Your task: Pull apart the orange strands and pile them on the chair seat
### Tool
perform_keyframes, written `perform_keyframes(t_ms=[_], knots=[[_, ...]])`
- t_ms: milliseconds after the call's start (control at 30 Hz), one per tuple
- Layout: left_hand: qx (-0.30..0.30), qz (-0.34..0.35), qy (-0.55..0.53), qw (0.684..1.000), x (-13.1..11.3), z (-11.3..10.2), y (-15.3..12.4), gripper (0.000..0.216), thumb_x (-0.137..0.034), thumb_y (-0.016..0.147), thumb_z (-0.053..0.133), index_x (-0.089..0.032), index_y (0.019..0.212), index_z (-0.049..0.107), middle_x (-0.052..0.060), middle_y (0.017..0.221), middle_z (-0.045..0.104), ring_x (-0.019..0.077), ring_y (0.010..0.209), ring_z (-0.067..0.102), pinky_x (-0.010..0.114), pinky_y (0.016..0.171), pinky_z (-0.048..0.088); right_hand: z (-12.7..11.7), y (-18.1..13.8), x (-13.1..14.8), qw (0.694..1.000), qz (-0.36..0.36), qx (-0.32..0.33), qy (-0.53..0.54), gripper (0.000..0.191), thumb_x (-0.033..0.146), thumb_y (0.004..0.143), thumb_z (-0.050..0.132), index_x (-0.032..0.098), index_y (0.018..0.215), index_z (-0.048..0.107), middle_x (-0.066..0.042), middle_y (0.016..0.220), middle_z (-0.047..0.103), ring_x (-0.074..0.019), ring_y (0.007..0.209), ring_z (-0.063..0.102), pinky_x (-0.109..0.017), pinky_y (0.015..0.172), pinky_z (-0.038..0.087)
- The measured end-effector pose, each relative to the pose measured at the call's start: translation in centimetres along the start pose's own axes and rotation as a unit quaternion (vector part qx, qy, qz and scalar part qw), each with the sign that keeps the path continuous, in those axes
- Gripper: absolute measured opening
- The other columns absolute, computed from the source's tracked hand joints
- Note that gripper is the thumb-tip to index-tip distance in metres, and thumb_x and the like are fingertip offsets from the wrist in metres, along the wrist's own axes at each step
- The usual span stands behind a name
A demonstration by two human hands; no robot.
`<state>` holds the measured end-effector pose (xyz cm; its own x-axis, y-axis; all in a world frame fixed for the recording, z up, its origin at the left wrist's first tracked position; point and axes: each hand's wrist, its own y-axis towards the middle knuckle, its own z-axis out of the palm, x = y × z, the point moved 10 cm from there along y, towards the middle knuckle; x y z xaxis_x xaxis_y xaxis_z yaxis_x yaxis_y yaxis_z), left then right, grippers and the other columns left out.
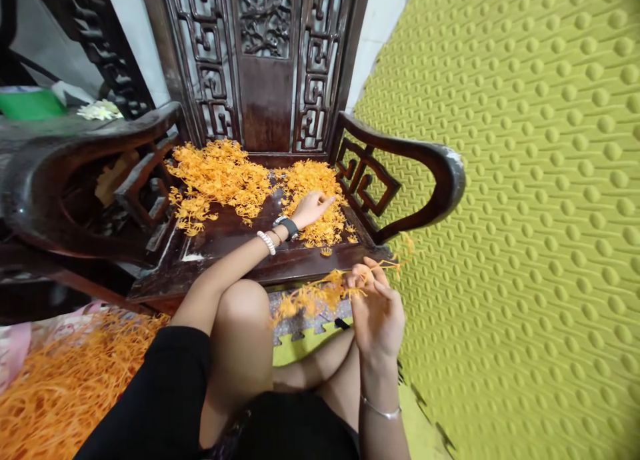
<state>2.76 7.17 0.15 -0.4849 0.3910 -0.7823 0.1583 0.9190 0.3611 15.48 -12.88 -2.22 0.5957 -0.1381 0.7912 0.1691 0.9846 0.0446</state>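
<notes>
Small orange plastic pieces lie in two heaps on the seat of a dark carved wooden chair: a left heap and a right heap. My left hand, with a watch and a bead bracelet on the wrist, reaches onto the right heap and rests on the pieces, fingers spread. My right hand is raised in front of the chair's front edge and grips a bunch of joined orange pieces that trails off to the left over my knee.
A big pile of orange strands lies on the floor at the lower left. A green bumpy foam mat covers the floor on the right. The chair's curved armrests flank the seat. My bent legs fill the foreground.
</notes>
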Motion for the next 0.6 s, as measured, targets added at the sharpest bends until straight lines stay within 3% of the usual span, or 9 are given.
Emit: perform_keyframes(t_ms=[67, 167, 233, 300, 367, 467, 600], knots=[[0.038, 0.038, -0.029, 0.998, -2.3, 0.8, -1.3, 0.043, -0.050, 0.091, 0.042, -0.016, 0.070, 0.056, 0.004, 0.080, 0.061, 0.0148, 0.079, 0.055, 0.027, 0.077, 0.040, -0.3, 0.1, 0.1, 1.000, -0.001, -0.004, 0.010, 0.023, 0.025, 0.073, 0.057, 0.021, 0.096, 0.060, -0.002, 0.084, 0.056, -0.0135, 0.074, 0.053, -0.030, 0.075, 0.045], [0.197, 0.143, -0.106, 0.964, -7.9, 3.1, -5.2, 0.050, -0.054, 0.093, 0.031, -0.017, 0.081, 0.061, 0.004, 0.085, 0.064, 0.0140, 0.081, 0.059, 0.027, 0.079, 0.044, -1.2, 0.7, 1.1, 0.999, -0.037, -0.030, -0.013, 0.015, 0.022, 0.073, 0.061, 0.023, 0.088, 0.062, -0.002, 0.090, 0.059, -0.0135, 0.083, 0.057, -0.029, 0.084, 0.046], [0.302, 0.226, -0.118, 0.919, -11.6, 4.3, -8.9, 0.043, -0.058, 0.087, 0.045, -0.018, 0.095, 0.060, 0.006, 0.098, 0.065, 0.0161, 0.090, 0.060, 0.027, 0.081, 0.046, -1.7, 1.0, 2.2, 0.996, -0.074, -0.048, -0.033, 0.011, 0.022, 0.074, 0.064, 0.024, 0.084, 0.062, -0.001, 0.095, 0.062, -0.0146, 0.092, 0.059, -0.031, 0.089, 0.046], [0.352, 0.280, -0.082, 0.889, -13.6, 5.1, -11.6, 0.049, -0.058, 0.077, 0.061, -0.019, 0.106, 0.057, 0.008, 0.109, 0.063, 0.0191, 0.096, 0.060, 0.028, 0.082, 0.047, -2.1, 1.0, 3.2, 0.993, -0.097, -0.059, -0.035, 0.011, 0.023, 0.074, 0.066, 0.025, 0.084, 0.062, -0.001, 0.101, 0.065, -0.0157, 0.100, 0.060, -0.032, 0.091, 0.046], [0.351, 0.291, -0.040, 0.889, -14.1, 5.6, -12.6, 0.049, -0.058, 0.078, 0.061, -0.018, 0.107, 0.057, 0.009, 0.108, 0.064, 0.0206, 0.094, 0.061, 0.030, 0.080, 0.048, -2.5, 0.8, 3.8, 0.992, -0.106, -0.061, -0.038, 0.013, 0.024, 0.074, 0.067, 0.025, 0.086, 0.062, -0.002, 0.106, 0.067, -0.0158, 0.102, 0.061, -0.032, 0.090, 0.047], [0.304, 0.282, 0.008, 0.910, -13.6, 5.6, -12.0, 0.041, -0.052, 0.093, 0.039, -0.019, 0.100, 0.061, 0.008, 0.098, 0.067, 0.0198, 0.088, 0.063, 0.033, 0.079, 0.048, -2.9, 0.2, 4.7, 0.986, -0.138, -0.064, -0.074, 0.012, 0.024, 0.077, 0.068, 0.024, 0.087, 0.062, -0.003, 0.107, 0.068, -0.0150, 0.092, 0.064, -0.033, 0.085, 0.049], [0.310, 0.299, -0.029, 0.902, -13.9, 5.6, -12.1, 0.035, -0.042, 0.097, 0.036, -0.025, 0.116, 0.059, 0.005, 0.119, 0.064, 0.0180, 0.104, 0.062, 0.032, 0.091, 0.045, -3.8, -0.8, 6.4, 0.953, -0.226, -0.122, -0.160, 0.009, 0.027, 0.079, 0.067, 0.021, 0.083, 0.062, -0.001, 0.084, 0.067, -0.0125, 0.073, 0.062, -0.028, 0.074, 0.049]])
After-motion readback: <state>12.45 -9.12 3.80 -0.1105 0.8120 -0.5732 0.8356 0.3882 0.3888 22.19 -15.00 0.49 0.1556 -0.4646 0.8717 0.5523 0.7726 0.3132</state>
